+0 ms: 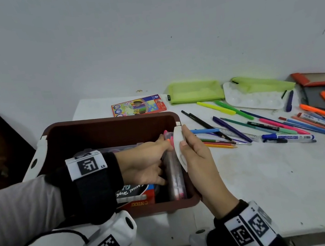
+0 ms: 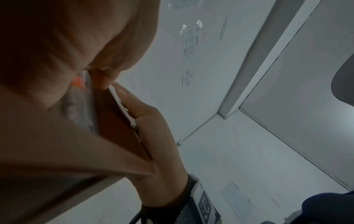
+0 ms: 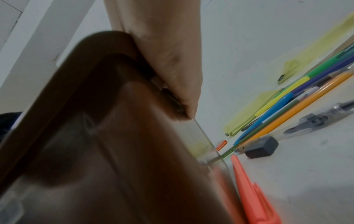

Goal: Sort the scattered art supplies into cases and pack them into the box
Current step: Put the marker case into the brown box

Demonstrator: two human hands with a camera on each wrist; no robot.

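White table (image 1: pixel 250 183), left hand (image 1: pixel 144 163) gripping clear marker case (image 1: pixel 174 175) in brown box (image 1: pixel 104 131)

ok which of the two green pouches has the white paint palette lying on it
The right-hand green pouch, nearer the red-edged folder: the white palette overlaps its front edge. The left pouch, beside the coloured-pencil box, has nothing on it.

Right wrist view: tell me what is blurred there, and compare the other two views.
Right wrist view: the brown box wall and the orange marker smear close to the lens; distant pens read sharper. Left wrist view: the left hand is a dim, soft mass. Head view: evenly lit, fairly sharp, with wide-angle bending at the edges.
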